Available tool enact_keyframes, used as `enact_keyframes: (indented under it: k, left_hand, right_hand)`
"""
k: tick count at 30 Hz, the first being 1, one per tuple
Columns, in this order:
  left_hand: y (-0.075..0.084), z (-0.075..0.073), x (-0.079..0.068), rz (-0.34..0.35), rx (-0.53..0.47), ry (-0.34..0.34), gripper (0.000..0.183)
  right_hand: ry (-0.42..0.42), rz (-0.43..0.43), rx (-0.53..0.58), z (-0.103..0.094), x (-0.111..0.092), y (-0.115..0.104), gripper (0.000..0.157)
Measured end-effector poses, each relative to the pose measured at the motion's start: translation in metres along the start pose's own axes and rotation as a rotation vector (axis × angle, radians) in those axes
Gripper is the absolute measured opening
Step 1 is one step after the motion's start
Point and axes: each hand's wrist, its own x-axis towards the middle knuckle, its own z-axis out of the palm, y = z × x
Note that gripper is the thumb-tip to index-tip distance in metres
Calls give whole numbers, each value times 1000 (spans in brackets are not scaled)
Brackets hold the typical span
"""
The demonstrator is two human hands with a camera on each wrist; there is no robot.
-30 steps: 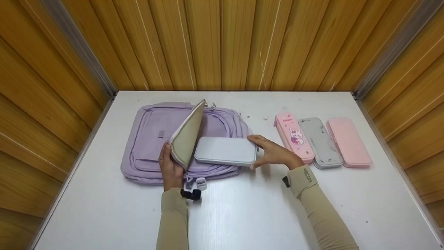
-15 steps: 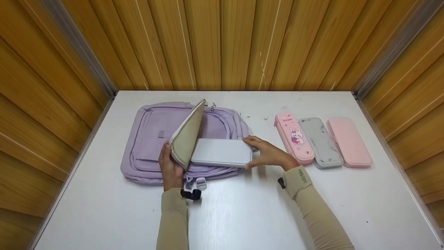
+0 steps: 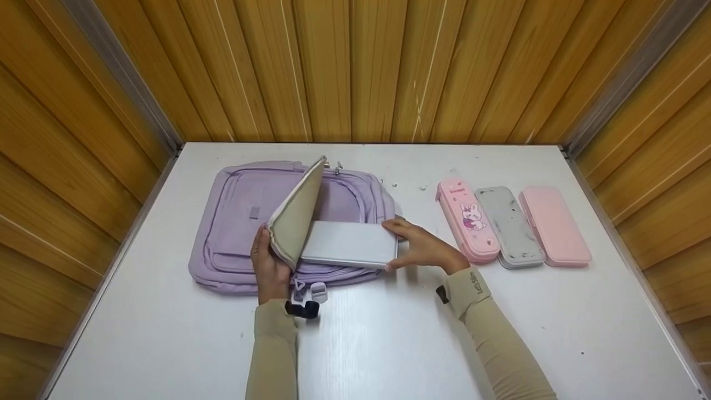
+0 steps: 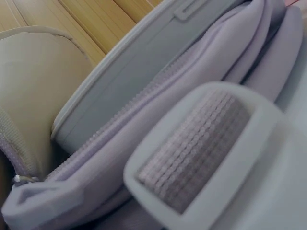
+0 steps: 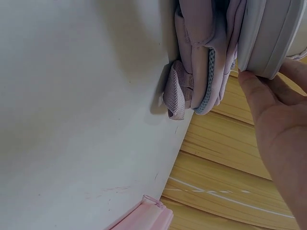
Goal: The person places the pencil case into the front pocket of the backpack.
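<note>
A lilac backpack (image 3: pixel 228 233) lies flat on the table with its front flap (image 3: pixel 300 219) lifted, the beige lining facing right. My left hand (image 3: pixel 271 272) grips the flap's near edge, thumb on the outer side. A light grey pencil case (image 3: pixel 350 244) lies partly inside the opening, its left end hidden behind the flap. Across its right end, my right hand (image 3: pixel 425 247) holds it between thumb and fingers. In the left wrist view the case (image 4: pixel 129 81) rises beyond the zipper edge (image 4: pixel 144 100), near a strap buckle (image 4: pixel 240 163).
Right of the backpack lie a pink bunny pencil case (image 3: pixel 469 222), a scuffed grey case (image 3: pixel 511 228) and a plain pink case (image 3: pixel 555 225), side by side. The white table (image 3: pixel 377 344) meets wood-patterned walls (image 3: pixel 366 72) at the back and sides.
My right hand has moved left, sliding the light grey pencil case further under the lifted flap. My left hand keeps the flap raised. The whole head view has shifted slightly.
</note>
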Motion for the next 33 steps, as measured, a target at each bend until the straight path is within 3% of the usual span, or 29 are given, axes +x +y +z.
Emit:
enact_keyframes:
  k: [17, 33]
  left_hand:
    - [-1, 2, -2, -19, -20, -25, 23]
    - [-3, 4, -1, -2, -5, 13, 26]
  right_hand:
    - [-15, 25, -5, 4, 5, -4, 100]
    - [2, -4, -24, 6, 10, -7, 100]
